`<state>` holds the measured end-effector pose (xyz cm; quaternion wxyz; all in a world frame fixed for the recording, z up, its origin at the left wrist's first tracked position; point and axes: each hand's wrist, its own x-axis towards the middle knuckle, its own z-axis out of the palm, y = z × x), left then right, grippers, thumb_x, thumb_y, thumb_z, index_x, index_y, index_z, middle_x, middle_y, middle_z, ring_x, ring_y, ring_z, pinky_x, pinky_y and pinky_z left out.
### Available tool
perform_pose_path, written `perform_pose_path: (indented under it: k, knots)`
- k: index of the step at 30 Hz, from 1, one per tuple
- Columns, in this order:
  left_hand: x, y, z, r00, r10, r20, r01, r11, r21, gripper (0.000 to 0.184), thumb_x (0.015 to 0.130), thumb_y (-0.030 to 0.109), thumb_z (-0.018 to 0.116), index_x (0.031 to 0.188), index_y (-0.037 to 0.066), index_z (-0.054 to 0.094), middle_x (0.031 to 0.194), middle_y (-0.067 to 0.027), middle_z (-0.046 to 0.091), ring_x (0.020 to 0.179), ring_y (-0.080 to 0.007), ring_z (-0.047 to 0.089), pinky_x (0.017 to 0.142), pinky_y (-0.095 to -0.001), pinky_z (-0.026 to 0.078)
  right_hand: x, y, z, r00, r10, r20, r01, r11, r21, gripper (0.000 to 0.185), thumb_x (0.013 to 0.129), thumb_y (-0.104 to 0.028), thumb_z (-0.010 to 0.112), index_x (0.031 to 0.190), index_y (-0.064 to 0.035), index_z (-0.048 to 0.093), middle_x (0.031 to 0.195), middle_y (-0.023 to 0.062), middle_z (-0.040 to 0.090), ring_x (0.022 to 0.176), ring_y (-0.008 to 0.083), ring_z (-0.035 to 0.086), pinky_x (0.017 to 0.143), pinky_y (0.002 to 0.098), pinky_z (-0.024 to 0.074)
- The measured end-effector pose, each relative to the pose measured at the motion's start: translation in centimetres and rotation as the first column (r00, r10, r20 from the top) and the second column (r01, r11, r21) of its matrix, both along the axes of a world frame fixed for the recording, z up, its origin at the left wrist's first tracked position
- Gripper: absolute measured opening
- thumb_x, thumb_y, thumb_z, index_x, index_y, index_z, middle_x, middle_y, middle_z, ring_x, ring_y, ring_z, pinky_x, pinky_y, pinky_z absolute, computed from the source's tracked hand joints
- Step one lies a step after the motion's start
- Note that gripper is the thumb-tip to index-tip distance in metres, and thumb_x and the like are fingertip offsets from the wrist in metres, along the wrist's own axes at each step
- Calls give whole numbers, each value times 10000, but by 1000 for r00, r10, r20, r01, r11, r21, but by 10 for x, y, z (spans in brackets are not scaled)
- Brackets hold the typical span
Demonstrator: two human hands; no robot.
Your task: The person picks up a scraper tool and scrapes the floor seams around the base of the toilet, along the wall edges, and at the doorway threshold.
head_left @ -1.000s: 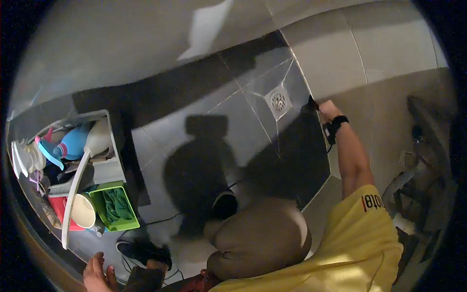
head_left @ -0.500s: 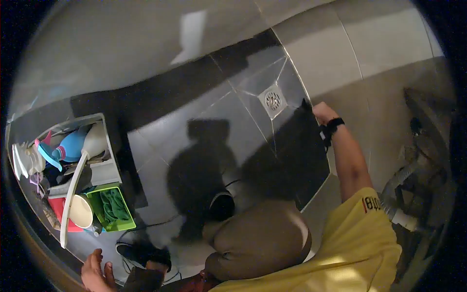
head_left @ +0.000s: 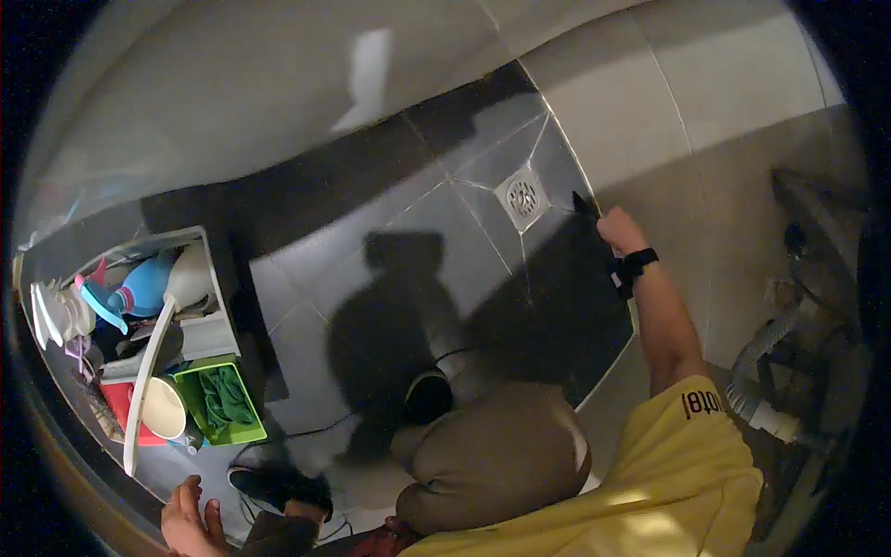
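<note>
My right hand (head_left: 620, 230) is closed low beside the tiled wall, near the corner where it meets the dark floor. A dark pointed shape (head_left: 583, 203) shows just past its fingers; I cannot tell whether it is a held tool or a shadow. To its left is a square metal floor drain (head_left: 522, 198). My left hand (head_left: 193, 522) is held out at the lower left with fingers apart and nothing in it. Above it is a grey caddy (head_left: 225, 316) with a blue spray bottle (head_left: 148, 284) and a white long-handled brush (head_left: 148, 381).
A green bin (head_left: 255, 430) holding a green cloth (head_left: 225, 397) stands beside a cream cup (head_left: 164, 408). A thin cable (head_left: 316, 429) runs over the floor near my shoes (head_left: 429, 396). Pipes (head_left: 770, 418) and a corrugated hose (head_left: 763, 348) are at the right.
The view has shifted slightly, so the caddy and floor appear a little further right and lower. My right hand stays by the wall edge, and my left hand stays open.
</note>
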<state>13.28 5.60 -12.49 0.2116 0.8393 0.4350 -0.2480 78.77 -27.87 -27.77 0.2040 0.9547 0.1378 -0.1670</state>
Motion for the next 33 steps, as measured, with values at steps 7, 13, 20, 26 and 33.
perform_pose_path:
  k: [7,13,20,26,33]
  knots:
    - [-1,2,-4,1000,-3,-1,3,1000,7,418,660,24,644,1062,71,540,850,-124,592,780,-301,586,687,-387,461,10,40,8,968,191,166,-201,979,46,298,817,-321,529,955,-83,642,893,214,637,868,393,609,752,456,493]
    - [-9,1,1,998,21,-58,-22,1000,-15,409,676,33,627,1073,75,535,860,-120,600,778,-307,589,681,-391,466,2,-29,-5,993,99,64,-100,995,15,326,840,-365,502,1009,-118,631,999,168,634,914,375,602,782,480,482]
    - [0,-10,6,998,-61,-17,62,998,20,387,707,44,596,1087,62,532,864,-127,605,768,-314,592,682,-397,470,-2,-38,4,996,-45,76,43,999,30,367,847,-356,495,1050,-76,617,1007,189,626,939,379,590,819,464,463]
    - [-4,0,6,997,-14,75,13,1000,10,384,711,54,594,1092,51,538,888,-147,605,780,-322,594,688,-399,473,-19,-81,9,998,-68,17,67,996,57,374,841,-333,527,1037,-29,620,990,208,624,926,377,588,793,456,463]
    - [10,-3,2,990,-133,54,131,990,51,413,694,59,616,1097,28,535,913,-163,601,813,-343,587,712,-407,465,-13,-71,17,998,-70,-7,70,990,121,368,854,-364,498,1087,-102,608,1032,178,623,969,373,577,824,454,455]
